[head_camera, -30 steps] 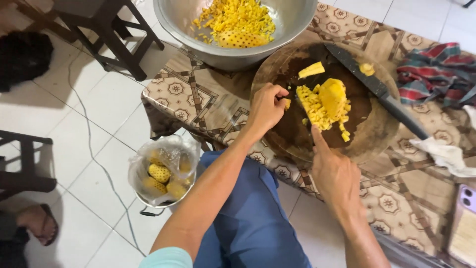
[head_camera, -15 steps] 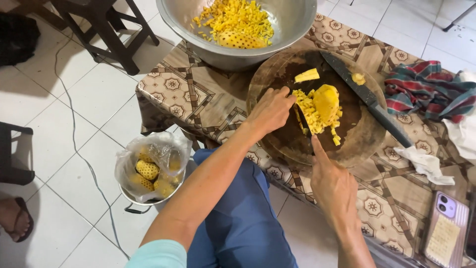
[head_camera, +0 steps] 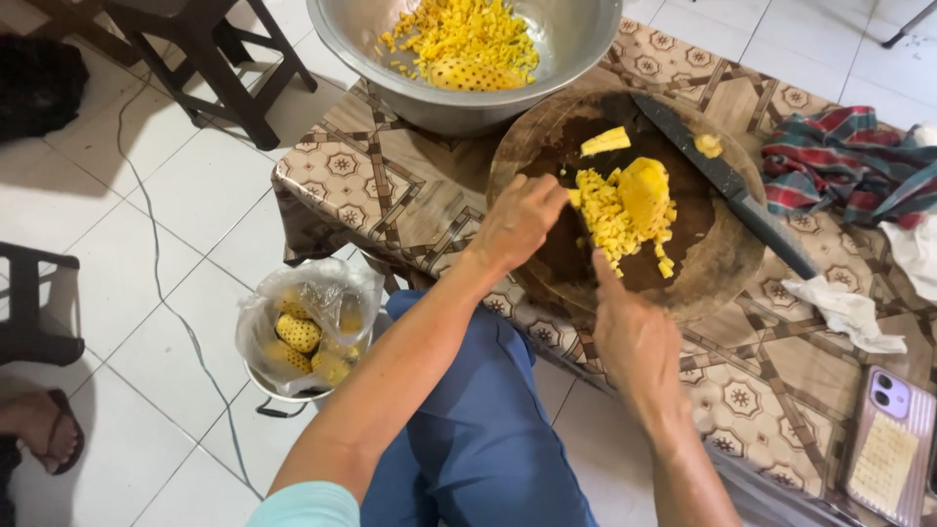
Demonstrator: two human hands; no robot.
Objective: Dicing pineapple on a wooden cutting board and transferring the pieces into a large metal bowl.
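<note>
Round wooden cutting board is the landmark, sitting on a patterned tablecloth. Chopped pineapple lies mid-board, small yellow bits piled beside one bigger chunk. Left hand at the board's left edge, fingers curled together against the pile, likely gathering the bits; whether it grips anything, cannot tell. Right hand at the board's near edge, forefinger out and touching the board, other fingers folded, nothing held, probably steadying. Knife laid down across the board's far right, out of the way. Metal bowl just beyond the board holds more cut pineapple. Bucket with peels on the floor left of the board. Phone and checked cloth to its right.
</note>
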